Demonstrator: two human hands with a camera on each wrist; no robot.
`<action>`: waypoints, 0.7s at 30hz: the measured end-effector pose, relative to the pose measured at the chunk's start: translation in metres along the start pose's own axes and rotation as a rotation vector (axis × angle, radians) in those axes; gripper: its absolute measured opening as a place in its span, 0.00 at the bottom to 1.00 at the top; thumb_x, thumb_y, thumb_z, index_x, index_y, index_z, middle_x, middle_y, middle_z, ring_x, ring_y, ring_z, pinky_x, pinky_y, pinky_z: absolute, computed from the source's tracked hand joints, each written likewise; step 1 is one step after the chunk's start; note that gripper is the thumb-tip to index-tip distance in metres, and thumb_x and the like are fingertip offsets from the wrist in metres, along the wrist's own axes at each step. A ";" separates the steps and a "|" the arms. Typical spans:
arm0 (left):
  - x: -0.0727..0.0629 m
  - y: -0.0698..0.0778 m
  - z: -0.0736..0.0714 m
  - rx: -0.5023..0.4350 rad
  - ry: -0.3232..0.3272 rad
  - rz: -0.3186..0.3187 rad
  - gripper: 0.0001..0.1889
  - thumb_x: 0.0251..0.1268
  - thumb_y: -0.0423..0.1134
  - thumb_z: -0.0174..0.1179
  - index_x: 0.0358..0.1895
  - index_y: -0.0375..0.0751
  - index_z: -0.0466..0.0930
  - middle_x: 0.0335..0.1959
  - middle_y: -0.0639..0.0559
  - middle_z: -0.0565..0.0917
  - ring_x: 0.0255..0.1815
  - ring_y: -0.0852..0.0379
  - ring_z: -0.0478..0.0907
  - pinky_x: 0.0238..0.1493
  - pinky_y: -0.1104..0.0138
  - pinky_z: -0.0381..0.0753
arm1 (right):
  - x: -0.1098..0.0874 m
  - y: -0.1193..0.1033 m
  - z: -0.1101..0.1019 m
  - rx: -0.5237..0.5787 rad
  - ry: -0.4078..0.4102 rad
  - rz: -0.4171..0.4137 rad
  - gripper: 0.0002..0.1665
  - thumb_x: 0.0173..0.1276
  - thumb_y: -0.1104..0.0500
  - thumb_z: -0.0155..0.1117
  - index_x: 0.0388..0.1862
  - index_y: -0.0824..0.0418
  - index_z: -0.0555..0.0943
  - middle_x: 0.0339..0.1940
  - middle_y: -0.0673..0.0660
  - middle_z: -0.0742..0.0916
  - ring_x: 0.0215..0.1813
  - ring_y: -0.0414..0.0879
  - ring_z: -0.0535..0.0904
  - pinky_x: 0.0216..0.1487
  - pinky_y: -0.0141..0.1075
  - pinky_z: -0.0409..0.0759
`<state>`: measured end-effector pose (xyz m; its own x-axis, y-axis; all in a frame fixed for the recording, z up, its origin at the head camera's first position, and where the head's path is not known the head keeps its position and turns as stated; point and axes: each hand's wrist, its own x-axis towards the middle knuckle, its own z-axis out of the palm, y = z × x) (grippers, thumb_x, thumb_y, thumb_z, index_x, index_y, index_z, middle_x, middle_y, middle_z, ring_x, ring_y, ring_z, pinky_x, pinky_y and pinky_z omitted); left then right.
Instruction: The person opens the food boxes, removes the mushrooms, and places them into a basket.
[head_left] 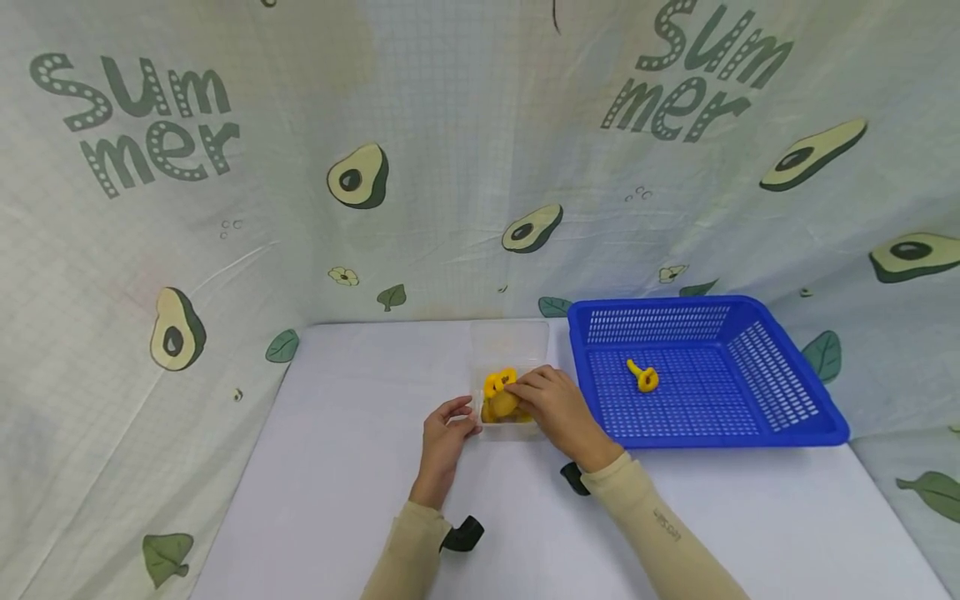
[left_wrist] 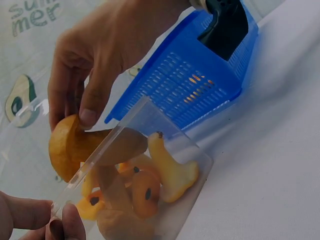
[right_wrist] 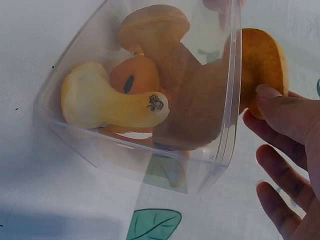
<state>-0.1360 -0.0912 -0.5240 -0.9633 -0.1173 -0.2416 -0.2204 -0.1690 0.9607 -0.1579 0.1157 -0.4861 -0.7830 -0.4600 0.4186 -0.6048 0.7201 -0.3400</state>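
A clear plastic box (head_left: 513, 432) stands on the white table, holding several yellow and brown mushrooms. My left hand (head_left: 441, 450) pinches its left rim between thumb and fingers. From the other side my right hand (head_left: 566, 417) holds a brown mushroom (left_wrist: 62, 145) by its cap, thumb on one face. That cap is above the rim, while the stem slants down into the box. Inside, a pale yellow mushroom (left_wrist: 172, 172) leans against the wall, beside orange pieces with dark spots (left_wrist: 146, 192) and another brown mushroom (right_wrist: 155, 27).
A blue perforated basket (head_left: 720, 440) stands right of the box, with one yellow piece (head_left: 643, 377) in it. The box's clear lid (head_left: 510, 340) lies folded back behind it. A printed avocado curtain (head_left: 450, 167) hangs along the table's back edge.
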 end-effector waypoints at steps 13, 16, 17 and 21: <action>-0.001 0.001 0.000 -0.005 0.000 -0.003 0.21 0.71 0.21 0.61 0.65 0.20 0.76 0.46 0.44 0.77 0.33 0.60 0.78 0.41 0.71 0.89 | -0.001 -0.002 -0.008 0.046 0.161 0.018 0.20 0.66 0.65 0.77 0.57 0.59 0.90 0.48 0.53 0.91 0.54 0.52 0.82 0.61 0.49 0.84; -0.001 0.001 0.000 -0.007 0.000 -0.001 0.21 0.71 0.21 0.62 0.65 0.20 0.76 0.46 0.44 0.77 0.33 0.60 0.78 0.40 0.71 0.89 | -0.001 -0.003 -0.011 0.046 0.192 0.022 0.22 0.65 0.66 0.78 0.58 0.59 0.90 0.48 0.53 0.91 0.54 0.52 0.83 0.59 0.49 0.84; -0.001 0.001 -0.001 -0.009 -0.001 0.000 0.21 0.71 0.21 0.62 0.65 0.20 0.76 0.46 0.44 0.77 0.33 0.60 0.78 0.40 0.71 0.89 | -0.001 -0.004 -0.012 0.047 0.201 0.025 0.22 0.64 0.66 0.78 0.58 0.59 0.90 0.48 0.53 0.91 0.54 0.52 0.83 0.58 0.49 0.84; 0.000 0.000 -0.001 -0.014 -0.002 0.001 0.21 0.70 0.20 0.61 0.65 0.19 0.76 0.46 0.44 0.77 0.33 0.61 0.79 0.39 0.71 0.89 | -0.002 -0.004 -0.016 0.054 0.227 0.049 0.22 0.64 0.66 0.78 0.58 0.59 0.89 0.49 0.54 0.91 0.54 0.53 0.82 0.56 0.49 0.84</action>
<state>-0.1357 -0.0918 -0.5242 -0.9638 -0.1159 -0.2402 -0.2170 -0.1829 0.9589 -0.1515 0.1223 -0.4726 -0.7628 -0.2918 0.5771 -0.5782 0.7074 -0.4065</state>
